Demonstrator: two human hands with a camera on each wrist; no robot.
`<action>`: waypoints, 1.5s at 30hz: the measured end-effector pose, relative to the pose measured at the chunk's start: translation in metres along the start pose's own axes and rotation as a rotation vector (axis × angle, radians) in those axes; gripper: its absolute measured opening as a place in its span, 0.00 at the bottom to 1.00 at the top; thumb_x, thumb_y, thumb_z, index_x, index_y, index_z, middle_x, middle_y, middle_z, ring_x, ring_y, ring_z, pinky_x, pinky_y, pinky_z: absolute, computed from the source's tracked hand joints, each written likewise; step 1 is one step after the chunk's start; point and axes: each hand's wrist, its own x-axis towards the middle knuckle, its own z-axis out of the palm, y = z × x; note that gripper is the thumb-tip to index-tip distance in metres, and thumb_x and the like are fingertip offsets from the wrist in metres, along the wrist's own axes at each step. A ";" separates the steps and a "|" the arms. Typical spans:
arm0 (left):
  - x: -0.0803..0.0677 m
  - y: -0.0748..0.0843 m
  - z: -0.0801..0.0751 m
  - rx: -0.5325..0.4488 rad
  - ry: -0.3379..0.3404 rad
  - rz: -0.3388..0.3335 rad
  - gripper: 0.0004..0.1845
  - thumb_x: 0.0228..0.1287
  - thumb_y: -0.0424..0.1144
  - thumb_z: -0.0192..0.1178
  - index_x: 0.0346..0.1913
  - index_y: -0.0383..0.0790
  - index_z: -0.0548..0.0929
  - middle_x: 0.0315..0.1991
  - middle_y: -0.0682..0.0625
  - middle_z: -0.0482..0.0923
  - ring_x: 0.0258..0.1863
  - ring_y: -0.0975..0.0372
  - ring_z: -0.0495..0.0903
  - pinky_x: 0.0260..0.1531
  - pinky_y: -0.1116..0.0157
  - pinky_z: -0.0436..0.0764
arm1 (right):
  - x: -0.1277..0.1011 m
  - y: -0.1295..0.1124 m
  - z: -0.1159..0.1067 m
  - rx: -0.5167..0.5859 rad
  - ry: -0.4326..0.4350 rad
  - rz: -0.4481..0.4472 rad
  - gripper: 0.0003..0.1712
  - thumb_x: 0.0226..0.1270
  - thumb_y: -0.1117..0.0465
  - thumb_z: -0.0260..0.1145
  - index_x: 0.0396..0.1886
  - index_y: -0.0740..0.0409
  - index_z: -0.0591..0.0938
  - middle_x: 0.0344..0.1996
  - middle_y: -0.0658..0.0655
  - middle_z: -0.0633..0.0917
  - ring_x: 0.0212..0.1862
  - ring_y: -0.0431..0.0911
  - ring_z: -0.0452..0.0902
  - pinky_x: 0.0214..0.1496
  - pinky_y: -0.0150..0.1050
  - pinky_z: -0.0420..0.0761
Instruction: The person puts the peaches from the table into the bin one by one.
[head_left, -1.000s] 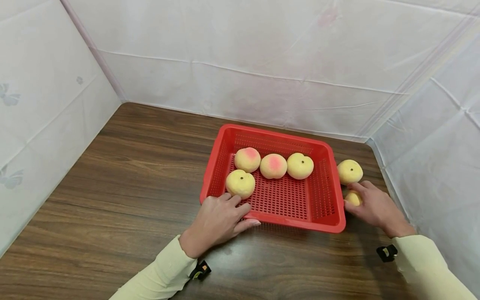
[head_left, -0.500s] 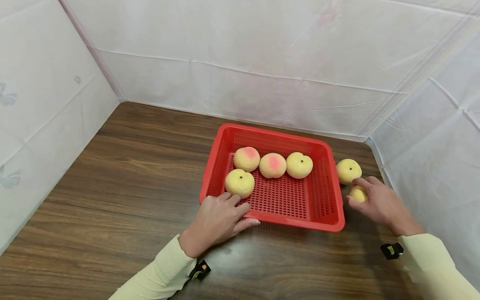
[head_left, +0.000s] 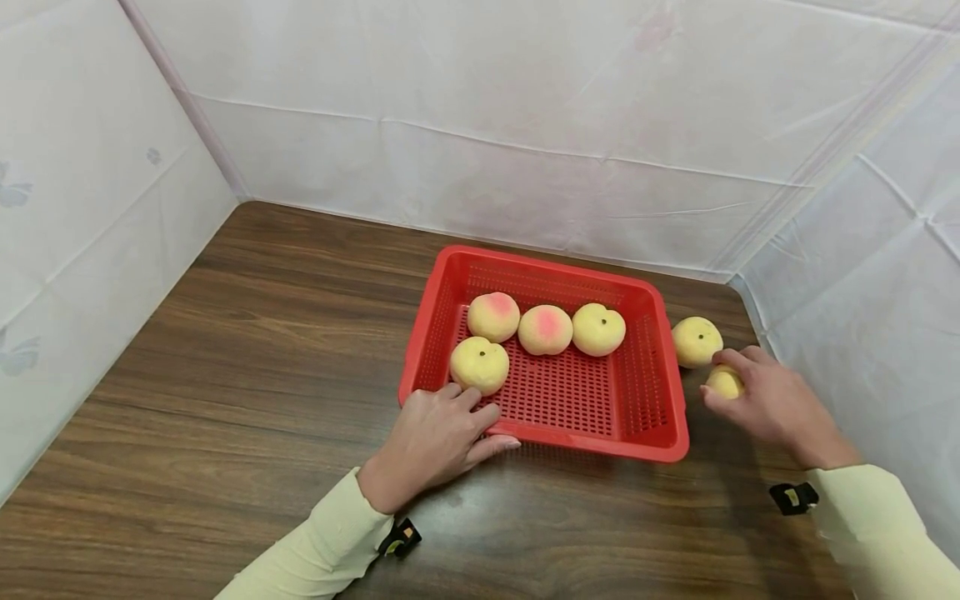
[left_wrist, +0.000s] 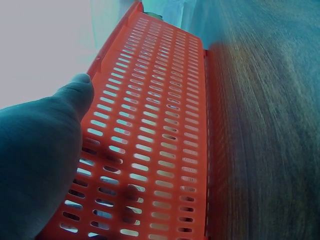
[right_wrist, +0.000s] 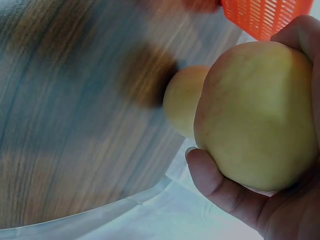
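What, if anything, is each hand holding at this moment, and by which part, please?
The right hand grips a peach around its sides with curled fingers. The left hand rests on the red basket's near-left rim, thumb outside.

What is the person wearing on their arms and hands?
Both hands, left hand and right hand, are bare: no gloves, and no rings that I can make out. Each arm is covered by a pale yellow-green long sleeve, left sleeve and right sleeve, reaching the wrist. At each wrist sits a small black clip-like device with a yellowish spot, left clip and right clip.
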 end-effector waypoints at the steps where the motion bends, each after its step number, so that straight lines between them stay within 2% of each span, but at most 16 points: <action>1: 0.000 0.000 0.000 -0.001 0.001 0.000 0.26 0.67 0.71 0.57 0.26 0.53 0.76 0.22 0.55 0.75 0.18 0.60 0.73 0.14 0.68 0.49 | 0.000 0.000 -0.001 -0.001 -0.001 0.002 0.29 0.65 0.45 0.68 0.58 0.59 0.81 0.48 0.66 0.80 0.35 0.51 0.76 0.29 0.39 0.67; 8: 0.000 0.000 0.000 -0.001 0.004 -0.001 0.26 0.67 0.71 0.56 0.26 0.53 0.76 0.22 0.55 0.74 0.18 0.61 0.72 0.14 0.68 0.48 | 0.000 -0.003 -0.005 -0.004 -0.006 0.005 0.29 0.66 0.44 0.68 0.58 0.59 0.81 0.47 0.66 0.80 0.35 0.51 0.75 0.29 0.38 0.67; 14: 0.000 0.000 0.000 0.003 0.002 -0.001 0.27 0.68 0.71 0.56 0.26 0.53 0.76 0.22 0.55 0.74 0.18 0.61 0.72 0.14 0.68 0.48 | 0.000 -0.004 -0.010 0.000 0.031 -0.019 0.27 0.65 0.45 0.69 0.56 0.58 0.82 0.43 0.63 0.81 0.33 0.50 0.73 0.28 0.38 0.65; 21: 0.000 0.000 0.000 0.000 0.002 -0.002 0.27 0.68 0.71 0.56 0.26 0.53 0.77 0.22 0.55 0.74 0.18 0.60 0.73 0.14 0.68 0.49 | 0.002 -0.007 -0.014 -0.004 0.053 -0.042 0.28 0.65 0.45 0.69 0.58 0.59 0.82 0.49 0.65 0.82 0.37 0.52 0.77 0.30 0.38 0.67; 30: 0.000 0.001 -0.001 -0.004 -0.011 -0.006 0.26 0.69 0.72 0.54 0.27 0.54 0.78 0.23 0.55 0.75 0.19 0.61 0.74 0.13 0.68 0.51 | 0.005 -0.012 -0.019 -0.018 0.079 -0.082 0.27 0.64 0.47 0.70 0.57 0.58 0.83 0.46 0.63 0.82 0.34 0.49 0.76 0.30 0.38 0.66; 36: 0.001 0.000 -0.001 -0.004 -0.009 -0.007 0.26 0.69 0.72 0.55 0.27 0.54 0.77 0.22 0.56 0.74 0.18 0.61 0.73 0.14 0.68 0.49 | 0.008 -0.020 -0.022 -0.022 0.064 -0.078 0.26 0.63 0.48 0.69 0.57 0.57 0.82 0.41 0.59 0.80 0.31 0.46 0.72 0.29 0.38 0.65; 45: 0.000 0.000 0.000 -0.009 0.011 -0.007 0.26 0.69 0.72 0.54 0.26 0.54 0.77 0.22 0.56 0.74 0.18 0.62 0.72 0.15 0.68 0.47 | 0.013 -0.028 -0.027 -0.028 0.014 -0.058 0.30 0.64 0.46 0.69 0.60 0.57 0.81 0.44 0.60 0.80 0.35 0.49 0.74 0.29 0.38 0.68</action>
